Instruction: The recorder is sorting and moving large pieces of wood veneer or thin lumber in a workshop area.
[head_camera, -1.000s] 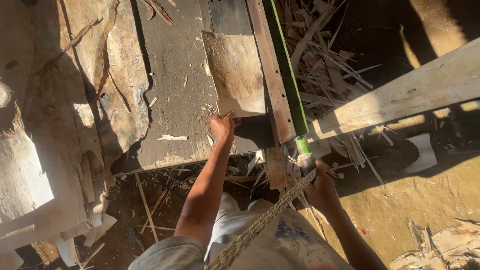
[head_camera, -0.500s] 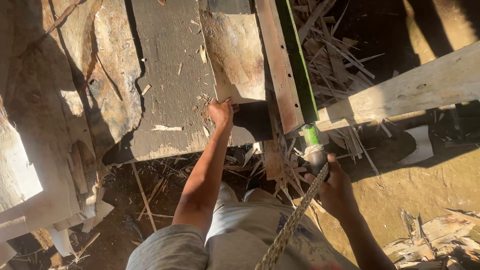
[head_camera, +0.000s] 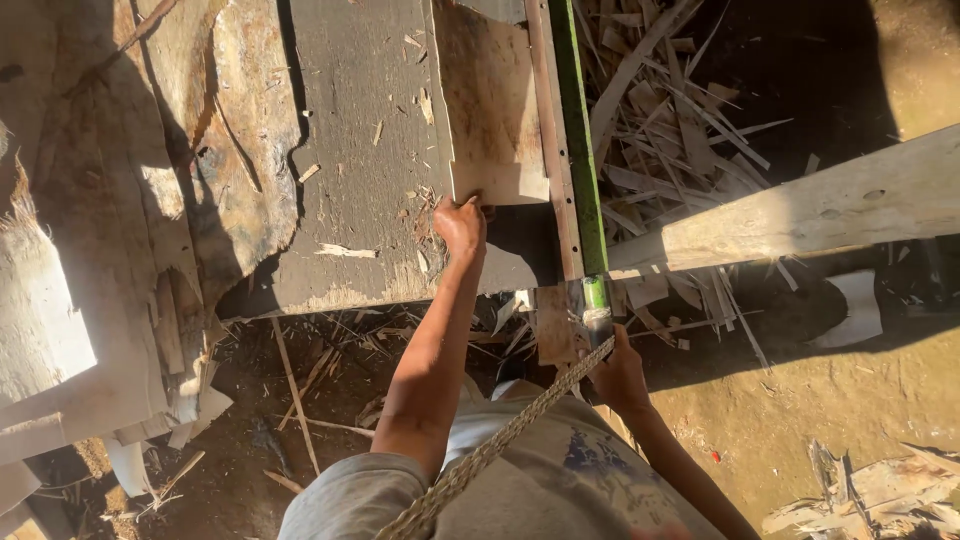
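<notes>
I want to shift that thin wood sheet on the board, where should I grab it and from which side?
Probably grip the thin wood sheet at its near bottom edge, coming from below, where the left hand already touches it. That edge is free; the green bar blocks the right side.

Your left hand (head_camera: 461, 226) rests at the near edge of the thin square veneer sheet (head_camera: 487, 110) on the grey wooden board (head_camera: 365, 150); the long green bar (head_camera: 578, 130) runs along the board's right edge, splintered wood scraps (head_camera: 680, 130) beyond it.
</notes>
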